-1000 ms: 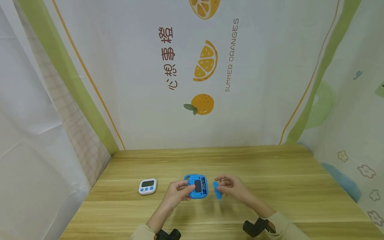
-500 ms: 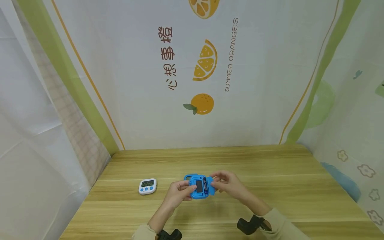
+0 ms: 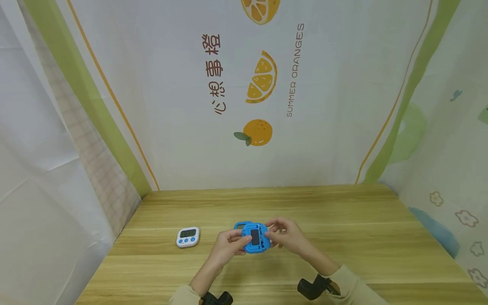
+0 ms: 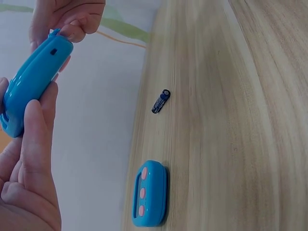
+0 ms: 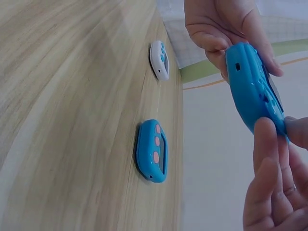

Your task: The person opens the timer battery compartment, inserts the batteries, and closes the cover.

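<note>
My left hand [image 3: 225, 250] holds a blue digital timer [image 3: 255, 237] with its back turned up, thumb across the dark panel there. With thumb and fingers my right hand [image 3: 288, 236] pinches a blue battery cover [image 3: 265, 238] at the timer's right edge, over the battery slot. In the head view the cover lies partly across that slot, leaving a dark strip beside it. The right wrist view shows the timer [image 5: 246, 91] raised above the table, gripped from both sides.
On the table stands a second blue timer [image 4: 150, 195] with pink buttons, partly hidden behind the held one in the head view. A white timer [image 3: 187, 237] with blue buttons lies at the left. One dark blue battery [image 4: 161, 101] lies on the wooden table [image 3: 305, 203].
My right hand has brought the battery cover leftward, from apart to against the timer and over its battery slot. The left hand keeps its hold, with the timer shifted slightly right.
</note>
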Demonstrator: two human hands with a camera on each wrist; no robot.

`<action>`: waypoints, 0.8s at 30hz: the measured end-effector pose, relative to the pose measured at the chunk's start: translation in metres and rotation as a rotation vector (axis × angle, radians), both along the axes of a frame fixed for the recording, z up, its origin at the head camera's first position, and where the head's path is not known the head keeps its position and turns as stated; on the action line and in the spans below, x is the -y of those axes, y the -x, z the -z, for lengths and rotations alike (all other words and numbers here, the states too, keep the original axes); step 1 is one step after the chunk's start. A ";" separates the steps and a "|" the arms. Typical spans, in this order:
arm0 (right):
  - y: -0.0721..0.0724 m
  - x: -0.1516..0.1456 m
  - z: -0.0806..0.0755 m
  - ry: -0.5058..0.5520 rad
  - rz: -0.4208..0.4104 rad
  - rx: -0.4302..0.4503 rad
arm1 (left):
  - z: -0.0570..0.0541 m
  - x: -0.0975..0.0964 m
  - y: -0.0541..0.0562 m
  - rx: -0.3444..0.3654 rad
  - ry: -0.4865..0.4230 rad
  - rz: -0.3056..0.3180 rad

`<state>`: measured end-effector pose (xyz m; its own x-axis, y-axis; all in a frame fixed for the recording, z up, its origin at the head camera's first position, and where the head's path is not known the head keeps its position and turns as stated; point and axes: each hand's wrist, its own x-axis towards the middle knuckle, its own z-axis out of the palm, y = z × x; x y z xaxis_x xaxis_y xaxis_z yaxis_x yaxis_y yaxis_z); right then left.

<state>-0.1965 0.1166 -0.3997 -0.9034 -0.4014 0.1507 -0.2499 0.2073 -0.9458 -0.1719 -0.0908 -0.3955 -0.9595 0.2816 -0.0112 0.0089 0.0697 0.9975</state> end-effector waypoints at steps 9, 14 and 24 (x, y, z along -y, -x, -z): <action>0.001 0.000 0.007 -0.002 0.022 0.013 | 0.021 0.000 0.011 -0.007 -0.017 -0.008; 0.005 -0.002 0.014 0.001 0.013 0.009 | 0.019 0.000 0.010 0.006 -0.018 -0.006; 0.004 -0.003 0.012 0.014 0.006 0.029 | -0.006 -0.004 -0.004 -0.011 0.015 -0.006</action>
